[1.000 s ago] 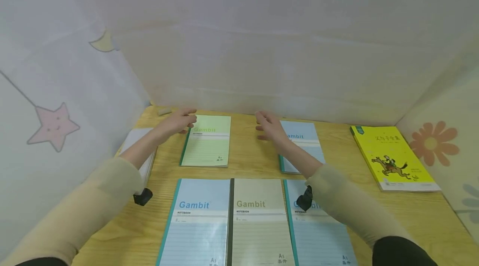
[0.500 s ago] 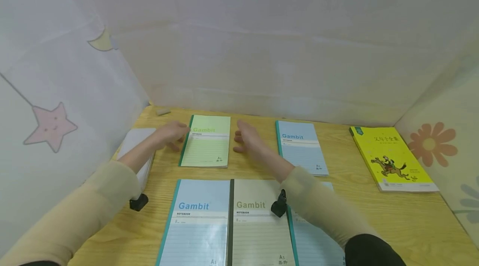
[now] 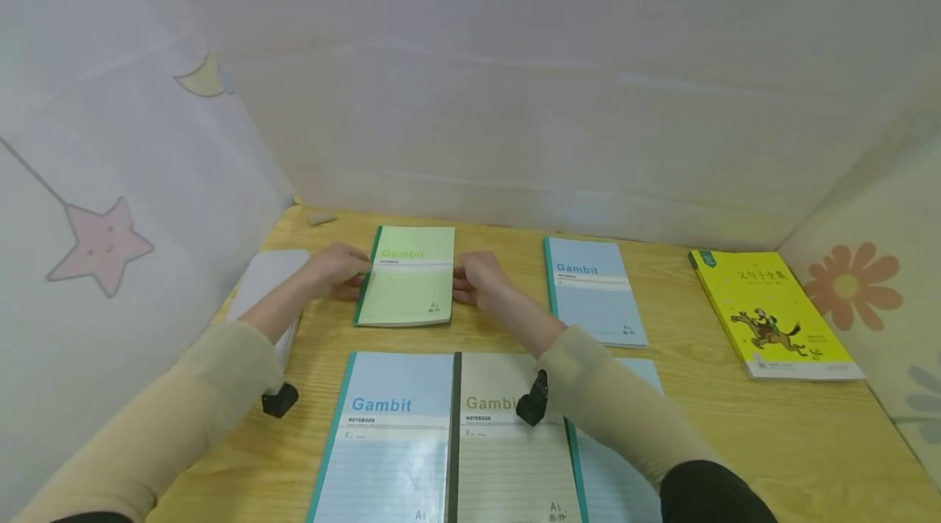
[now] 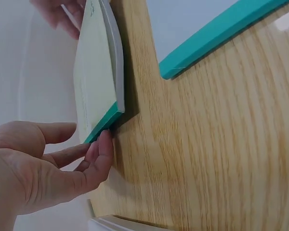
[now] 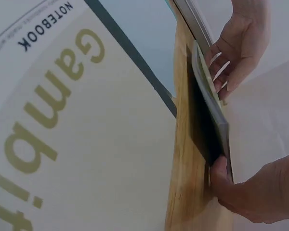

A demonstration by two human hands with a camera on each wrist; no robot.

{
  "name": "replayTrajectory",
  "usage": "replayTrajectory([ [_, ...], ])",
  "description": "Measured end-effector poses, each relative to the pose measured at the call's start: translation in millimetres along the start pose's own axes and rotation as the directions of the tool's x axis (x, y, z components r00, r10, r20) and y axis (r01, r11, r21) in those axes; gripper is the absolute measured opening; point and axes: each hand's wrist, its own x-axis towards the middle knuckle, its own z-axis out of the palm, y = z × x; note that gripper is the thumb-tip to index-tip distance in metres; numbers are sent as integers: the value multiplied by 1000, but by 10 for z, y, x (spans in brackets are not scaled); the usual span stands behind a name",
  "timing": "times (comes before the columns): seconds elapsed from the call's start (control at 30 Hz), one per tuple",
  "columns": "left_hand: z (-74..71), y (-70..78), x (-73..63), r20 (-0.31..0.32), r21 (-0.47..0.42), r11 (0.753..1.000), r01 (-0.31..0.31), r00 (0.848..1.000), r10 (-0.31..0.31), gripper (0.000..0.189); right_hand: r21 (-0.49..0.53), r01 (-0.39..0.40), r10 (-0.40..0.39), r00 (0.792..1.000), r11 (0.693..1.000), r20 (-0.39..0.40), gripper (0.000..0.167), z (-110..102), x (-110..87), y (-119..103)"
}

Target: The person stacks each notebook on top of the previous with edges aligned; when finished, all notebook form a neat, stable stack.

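A light-green Gambit notebook [image 3: 408,288] with a green spine is at the back left of the table. My left hand [image 3: 335,268] holds its spine side; in the left wrist view the fingertips [image 4: 105,144] are at the spine's underside and the thumb stands apart from the cover. At the opposite edge my right hand [image 3: 481,276] grips the notebook, one digit under it in the right wrist view. A dark gap and shadow show beneath the notebook, which is slightly raised off the wood.
Nearest me lie a blue notebook [image 3: 397,458], a beige notebook [image 3: 510,466] and another blue one [image 3: 613,474], partly under my right sleeve. A smaller blue notebook [image 3: 594,294] and a yellow book [image 3: 768,306] lie to the right. White books [image 3: 268,274] sit left, by the cloth wall.
My right hand has come left from over the small blue notebook to the green notebook's right edge. The left hand has lowered to its spine. The notebook has risen slightly.
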Motion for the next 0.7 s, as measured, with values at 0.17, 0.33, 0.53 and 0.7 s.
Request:
replayTrajectory([
  [0.17, -19, -46, 22, 51, -46, 999, 29, 998, -27, 63, -84, 51, -46, 997, 995, 63, 44, -31, 65, 85],
  [0.33, -43, -105, 58, 89, -142, 989, 31, 996, -19, 70, -100, 97, -92, 994, 990, 53, 48, -58, 68, 131],
  [0.53, -56, -103, 39, 107, -268, 963, -25, 993, 55, 71, -48, 115, -113, 993, 992, 42, 49, -169, 81, 142],
  [0.7, 52, 14, -11, 93, -321, 942, -102, 986, 139, 73, -57, 160, -156, 986, 986, 60, 50, -402, 17, 92],
])
